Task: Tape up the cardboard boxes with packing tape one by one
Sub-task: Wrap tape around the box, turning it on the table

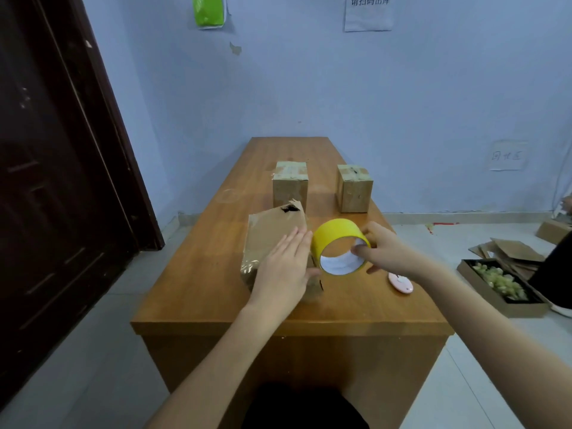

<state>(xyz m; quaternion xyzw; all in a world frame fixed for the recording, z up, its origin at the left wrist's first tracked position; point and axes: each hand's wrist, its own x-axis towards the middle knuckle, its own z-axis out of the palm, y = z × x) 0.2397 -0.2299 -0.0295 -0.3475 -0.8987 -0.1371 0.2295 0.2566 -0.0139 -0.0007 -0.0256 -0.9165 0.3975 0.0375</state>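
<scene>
Head: tape (pixel 340 246) (right-held) beside left hand (pixel 286 267).

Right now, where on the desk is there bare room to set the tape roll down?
Bare wood lies along the desk's near edge, on its left side beside the near box, and at the far end behind the two far boxes. It is crowded mid-desk: left hand, tape roll, right hand, pink object.

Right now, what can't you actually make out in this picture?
Head view only:
- Near box: its top seam lies under the left hand.
- Yellow tape roll, gripped by the right hand: its loose end isn't visible.
- Pink object: too small to identify.
- Wall notice: cut off by the top edge.
</scene>
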